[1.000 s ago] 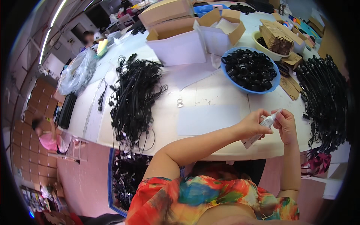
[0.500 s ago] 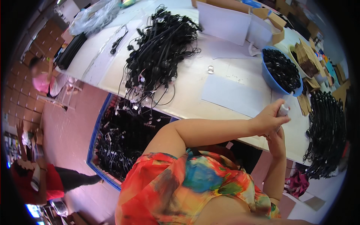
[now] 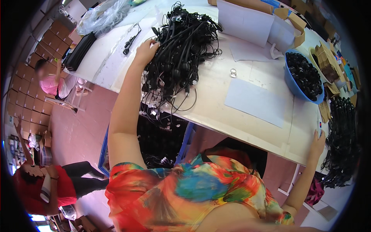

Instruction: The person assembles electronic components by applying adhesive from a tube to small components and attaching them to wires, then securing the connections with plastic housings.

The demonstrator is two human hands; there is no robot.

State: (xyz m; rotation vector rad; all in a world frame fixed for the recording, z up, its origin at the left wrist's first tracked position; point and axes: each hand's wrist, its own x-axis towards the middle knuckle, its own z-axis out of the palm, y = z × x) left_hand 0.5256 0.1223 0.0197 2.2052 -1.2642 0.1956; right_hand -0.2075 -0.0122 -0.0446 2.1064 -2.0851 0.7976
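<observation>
A heaped bundle of black cables (image 3: 181, 50) with small connectors lies on the white table. At its left edge my left hand (image 3: 147, 53) has its fingers bent in against a black cable. The cable between those fingers is mostly hidden. My right hand (image 3: 317, 145), at the table's right front edge, is closed around a small white bottle (image 3: 320, 126) with coloured marks, its top sticking up above the fingers. A sheet of white paper (image 3: 255, 102) lies flat between the hands, with a small clear ring-shaped piece (image 3: 233, 73) just behind it.
A blue basin (image 3: 295, 87) of black parts and hanging black cables (image 3: 342, 135) are at the right. Open cardboard boxes (image 3: 291, 23) stand behind. Below the table's front edge sits a blue crate (image 3: 185, 143) of black cables. Two people are off to the left.
My hands have come apart. The left has swung left to the cable heap; the right has moved right, keeping the white bottle. My view has shifted slightly.
</observation>
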